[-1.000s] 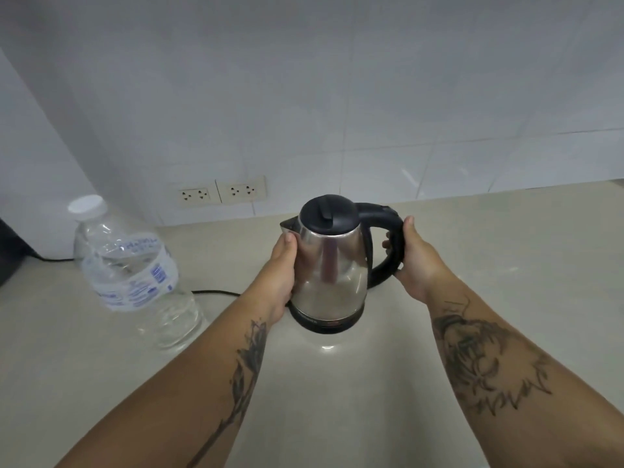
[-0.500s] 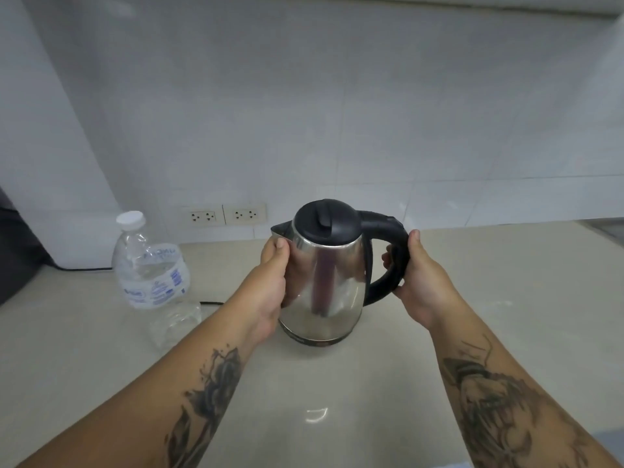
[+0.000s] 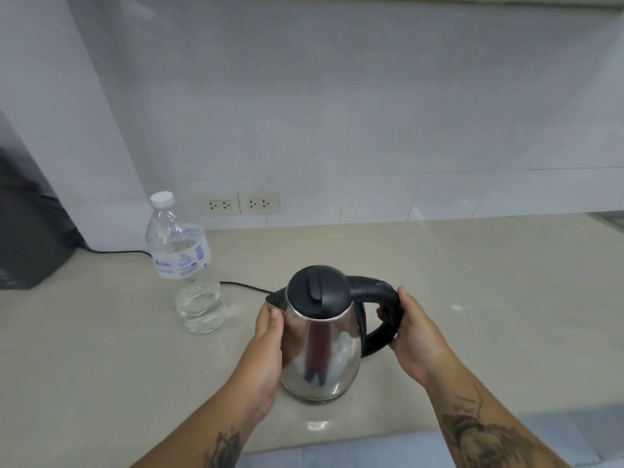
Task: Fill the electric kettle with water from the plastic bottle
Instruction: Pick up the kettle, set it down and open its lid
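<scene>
The steel electric kettle (image 3: 322,352) with a shut black lid stands near the front edge of the beige counter (image 3: 472,282), off its base. My left hand (image 3: 268,346) presses against its left side just under the spout. My right hand (image 3: 417,336) grips its black handle. The clear plastic bottle (image 3: 184,261), capped in white and holding water, stands upright to the kettle's left, apart from both hands.
A black power cord (image 3: 243,286) runs along the counter behind the kettle toward the left wall. Two wall sockets (image 3: 241,204) sit low on the tiled backsplash. A dark appliance (image 3: 30,238) stands at the far left. The counter's front edge is just below my forearms.
Both hands have lifted the kettle off its black base and carried it toward me, down near the counter's front edge. The view has pulled back; the bottle stays put.
</scene>
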The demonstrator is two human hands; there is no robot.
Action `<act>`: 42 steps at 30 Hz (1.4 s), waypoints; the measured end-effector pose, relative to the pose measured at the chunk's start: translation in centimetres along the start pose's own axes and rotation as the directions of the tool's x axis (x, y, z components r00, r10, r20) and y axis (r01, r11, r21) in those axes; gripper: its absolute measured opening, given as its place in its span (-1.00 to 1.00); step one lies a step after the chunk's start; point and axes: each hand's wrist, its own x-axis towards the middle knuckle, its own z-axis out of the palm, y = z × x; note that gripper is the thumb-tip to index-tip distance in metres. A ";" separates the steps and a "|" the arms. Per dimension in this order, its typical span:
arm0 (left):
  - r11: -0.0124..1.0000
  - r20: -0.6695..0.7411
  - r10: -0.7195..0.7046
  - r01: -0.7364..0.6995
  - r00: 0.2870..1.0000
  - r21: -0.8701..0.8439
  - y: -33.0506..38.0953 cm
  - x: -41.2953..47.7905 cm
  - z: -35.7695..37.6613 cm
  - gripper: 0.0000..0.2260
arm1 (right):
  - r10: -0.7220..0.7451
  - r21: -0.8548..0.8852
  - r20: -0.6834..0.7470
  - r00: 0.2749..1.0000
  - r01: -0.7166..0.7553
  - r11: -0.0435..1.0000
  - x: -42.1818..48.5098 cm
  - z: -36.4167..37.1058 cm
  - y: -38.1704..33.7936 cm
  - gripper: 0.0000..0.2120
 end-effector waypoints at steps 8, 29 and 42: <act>0.999 0.010 -0.044 0.045 0.999 -0.027 -1.1 0.8 -0.4 -0.71 | 0.026 0.020 -0.005 1.000 -0.026 0.999 2.0 0.1 1.2 -0.64; 0.994 -0.116 -0.034 0.045 0.993 0.101 3.3 2.7 0.2 -0.69 | -0.240 -0.960 0.282 0.929 0.273 -0.069 -0.2 10.4 -3.7 -0.29; 0.988 -0.109 -0.027 0.043 0.994 0.145 4.6 1.5 0.4 -0.70 | -0.375 -0.971 0.237 0.896 0.215 -0.101 -0.4 11.8 -3.3 -0.62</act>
